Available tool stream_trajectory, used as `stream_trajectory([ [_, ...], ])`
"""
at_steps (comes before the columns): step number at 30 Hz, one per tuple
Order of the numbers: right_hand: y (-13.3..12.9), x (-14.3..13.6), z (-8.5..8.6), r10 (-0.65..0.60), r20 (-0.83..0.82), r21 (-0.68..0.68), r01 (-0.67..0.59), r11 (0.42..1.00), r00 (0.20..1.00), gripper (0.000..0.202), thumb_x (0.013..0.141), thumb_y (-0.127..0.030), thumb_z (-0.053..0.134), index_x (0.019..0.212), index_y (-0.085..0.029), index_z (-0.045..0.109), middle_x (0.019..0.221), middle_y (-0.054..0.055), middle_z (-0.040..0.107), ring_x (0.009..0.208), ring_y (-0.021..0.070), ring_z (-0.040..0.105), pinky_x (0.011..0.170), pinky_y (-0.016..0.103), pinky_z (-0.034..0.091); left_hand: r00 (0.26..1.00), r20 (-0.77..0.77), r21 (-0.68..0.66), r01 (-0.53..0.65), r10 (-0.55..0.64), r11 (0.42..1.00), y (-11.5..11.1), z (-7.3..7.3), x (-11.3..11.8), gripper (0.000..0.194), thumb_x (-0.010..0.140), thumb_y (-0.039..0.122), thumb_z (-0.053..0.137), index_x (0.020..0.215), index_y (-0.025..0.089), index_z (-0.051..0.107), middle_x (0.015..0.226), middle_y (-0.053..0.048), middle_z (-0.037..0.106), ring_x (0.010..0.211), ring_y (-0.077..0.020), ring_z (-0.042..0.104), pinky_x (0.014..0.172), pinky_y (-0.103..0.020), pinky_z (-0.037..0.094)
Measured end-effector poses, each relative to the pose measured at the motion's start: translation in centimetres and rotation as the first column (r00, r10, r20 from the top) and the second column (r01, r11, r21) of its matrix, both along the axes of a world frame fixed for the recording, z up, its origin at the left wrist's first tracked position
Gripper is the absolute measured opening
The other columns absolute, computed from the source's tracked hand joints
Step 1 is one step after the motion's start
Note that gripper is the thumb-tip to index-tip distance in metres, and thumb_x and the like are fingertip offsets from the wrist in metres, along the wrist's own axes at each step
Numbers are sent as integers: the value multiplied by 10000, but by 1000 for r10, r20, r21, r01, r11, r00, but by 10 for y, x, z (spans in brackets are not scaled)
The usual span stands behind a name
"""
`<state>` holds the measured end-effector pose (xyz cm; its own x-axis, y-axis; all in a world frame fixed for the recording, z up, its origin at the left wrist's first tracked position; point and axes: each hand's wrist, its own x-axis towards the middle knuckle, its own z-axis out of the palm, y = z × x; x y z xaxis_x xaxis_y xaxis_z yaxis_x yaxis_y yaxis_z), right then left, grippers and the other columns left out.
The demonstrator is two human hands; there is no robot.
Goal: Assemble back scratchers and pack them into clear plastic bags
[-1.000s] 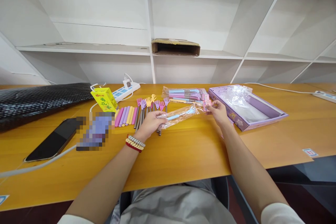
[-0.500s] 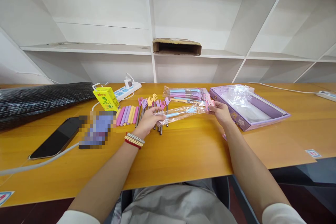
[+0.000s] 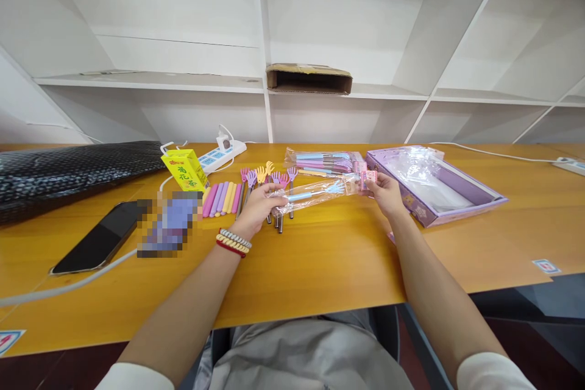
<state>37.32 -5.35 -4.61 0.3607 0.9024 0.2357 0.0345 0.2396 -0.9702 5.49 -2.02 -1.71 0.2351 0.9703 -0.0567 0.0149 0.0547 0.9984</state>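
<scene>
Between my hands a clear plastic bag [image 3: 315, 200] with a light blue back scratcher [image 3: 336, 188] inside is stretched above the table. My left hand [image 3: 258, 210] is closed on the bag's left end. My right hand [image 3: 384, 194] pinches its right end at the pink label [image 3: 368, 179]. Behind and beneath the left hand lie loose hand-shaped scratcher heads on metal rods [image 3: 276, 178], in pink, purple and yellow. Several coloured handles [image 3: 222, 200] lie in a row to their left. Behind the held bag is a stack of bagged back scratchers [image 3: 322, 161].
An open purple box [image 3: 429, 219] with clear plastic in it stands at the right. At the left are a yellow drink carton [image 3: 185, 169], a black phone [image 3: 98, 241], a power strip [image 3: 222, 157] and a black wrapped bundle [image 3: 77, 173]. White shelves holding a cardboard box [image 3: 311, 80] rise behind.
Hardly anything differs. Both hands keep hold of the bagged back scratcher, and the pink label at its right end has shifted slightly. The view has moved a touch.
</scene>
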Motion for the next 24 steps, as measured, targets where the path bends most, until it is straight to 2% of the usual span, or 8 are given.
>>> stream_trajectory([
  [5, 1, 2, -2, -27, -42, -2, 27, 1000, 999, 324, 612, -337, 721, 863, -165, 609, 766, 37, 691, 650, 185, 658, 635, 333, 559, 999, 26, -2, 22, -22, 1000, -3, 3, 1, 485, 540, 190, 755, 994, 134, 593, 643, -3, 582, 515, -101, 528, 435, -197, 395],
  [18, 0, -1, 2, -81, -93, -36, 78, 996, 992, 366, 502, -276, 800, 771, -169, 576, 640, -5, 664, 537, 130, 615, 519, 249, 523, 999, 37, -15, 36, -36, 999, -3, 3, 2, 452, 540, 190, 758, 957, 137, 592, 669, -11, 596, 520, -103, 538, 424, -191, 378],
  [24, -2, -3, 3, -38, -84, -28, 36, 999, 996, 410, 471, -285, 813, 788, -183, 575, 658, -17, 655, 561, 129, 609, 553, 269, 528, 999, 24, -12, 26, -25, 1000, -3, 3, 2, 438, 533, 200, 763, 936, 141, 601, 692, -13, 603, 534, -107, 551, 430, -195, 398],
])
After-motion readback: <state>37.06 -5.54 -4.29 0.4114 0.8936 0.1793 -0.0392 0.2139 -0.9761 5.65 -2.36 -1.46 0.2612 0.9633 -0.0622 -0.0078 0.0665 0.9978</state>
